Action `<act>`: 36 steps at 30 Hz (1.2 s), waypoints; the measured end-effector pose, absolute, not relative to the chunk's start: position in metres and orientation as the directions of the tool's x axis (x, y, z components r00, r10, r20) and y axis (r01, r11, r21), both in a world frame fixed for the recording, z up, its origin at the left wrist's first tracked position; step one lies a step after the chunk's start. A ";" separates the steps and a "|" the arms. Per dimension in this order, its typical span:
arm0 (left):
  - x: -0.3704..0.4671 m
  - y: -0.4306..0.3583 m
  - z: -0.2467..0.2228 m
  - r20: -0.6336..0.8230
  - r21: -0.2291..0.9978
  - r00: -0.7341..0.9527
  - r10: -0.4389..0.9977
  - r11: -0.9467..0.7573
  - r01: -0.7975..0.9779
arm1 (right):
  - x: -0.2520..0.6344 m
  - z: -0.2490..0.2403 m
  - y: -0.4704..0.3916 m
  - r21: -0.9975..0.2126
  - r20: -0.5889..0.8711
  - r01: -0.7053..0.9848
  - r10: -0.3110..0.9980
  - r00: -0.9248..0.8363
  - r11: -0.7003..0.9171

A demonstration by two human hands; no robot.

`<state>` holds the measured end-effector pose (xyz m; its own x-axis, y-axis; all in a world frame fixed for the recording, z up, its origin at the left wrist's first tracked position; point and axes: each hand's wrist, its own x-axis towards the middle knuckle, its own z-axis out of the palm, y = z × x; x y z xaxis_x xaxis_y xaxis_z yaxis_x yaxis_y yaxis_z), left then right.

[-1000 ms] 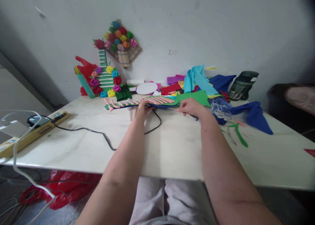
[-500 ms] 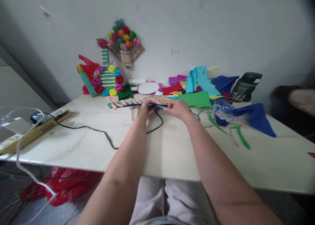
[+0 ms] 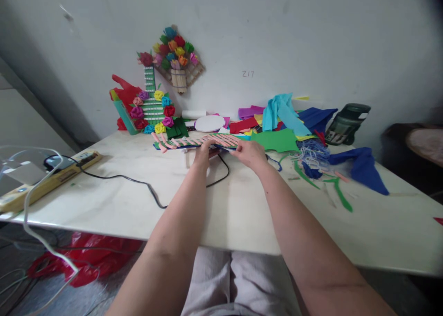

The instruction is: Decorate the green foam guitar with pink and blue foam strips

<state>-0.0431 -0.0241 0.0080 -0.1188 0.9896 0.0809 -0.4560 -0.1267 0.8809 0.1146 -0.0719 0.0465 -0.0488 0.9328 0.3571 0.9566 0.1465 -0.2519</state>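
A flat craft panel [image 3: 187,142], green and dark blue with pink strips laid across it, is held nearly level above the table, seen almost edge-on. My left hand [image 3: 204,153] is closed on its near edge, thumb on top. At the right end, my right hand [image 3: 249,153] pinches the same edge between thumb and fingers. Under the panel, beside my left hand, a pale object [image 3: 188,160] shows in part; its kind is hidden. A black cord [image 3: 226,168] loops out near it.
A power strip [image 3: 62,182] with plugs lies on the left of the table. Behind stand a flower-trimmed green craft [image 3: 152,107] and a teal bottle [image 3: 124,115]. Felt pieces [image 3: 277,140], yarn [image 3: 313,151] and a dark green bottle [image 3: 347,123] fill the back right.
Both hands keep their hold on the panel, which stays almost in place. The whole view has shifted very slightly.
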 end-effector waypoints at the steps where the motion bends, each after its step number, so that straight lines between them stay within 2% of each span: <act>1: -0.043 -0.024 0.008 0.073 0.886 -0.119 0.990 -0.119 -0.449 | 0.114 0.047 -0.072 -0.255 0.354 0.956 0.934 -0.047 0.145; 6: -0.044 -0.023 0.008 0.039 0.899 -0.129 0.991 -0.091 -0.429 | 0.113 0.049 -0.073 -0.277 0.336 0.954 0.942 -0.020 0.119; 22: -0.038 -0.029 0.010 0.116 0.871 -0.120 0.986 -0.159 -0.465 | 0.097 0.058 -0.077 -0.290 0.232 0.956 0.965 0.119 -0.048; 27: -0.039 -0.027 0.007 0.150 0.866 -0.099 0.984 -0.179 -0.467 | 0.098 0.060 -0.077 -0.273 0.193 0.960 0.974 0.115 -0.059; 31: -0.039 -0.026 0.008 0.110 0.867 -0.119 0.987 -0.154 -0.474 | 0.111 0.066 -0.081 -0.253 0.148 0.967 0.986 0.076 -0.036; 36: -0.041 -0.024 0.008 0.096 0.861 -0.119 0.988 -0.142 -0.488 | 0.124 0.076 -0.088 -0.320 0.056 0.948 0.998 0.022 -0.003</act>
<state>-0.0408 -0.0241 0.0082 -0.1185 0.9883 0.0962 -0.4879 -0.1424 0.8612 0.1245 -0.0877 0.0759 0.0220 0.9982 0.0560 0.9476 -0.0030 -0.3196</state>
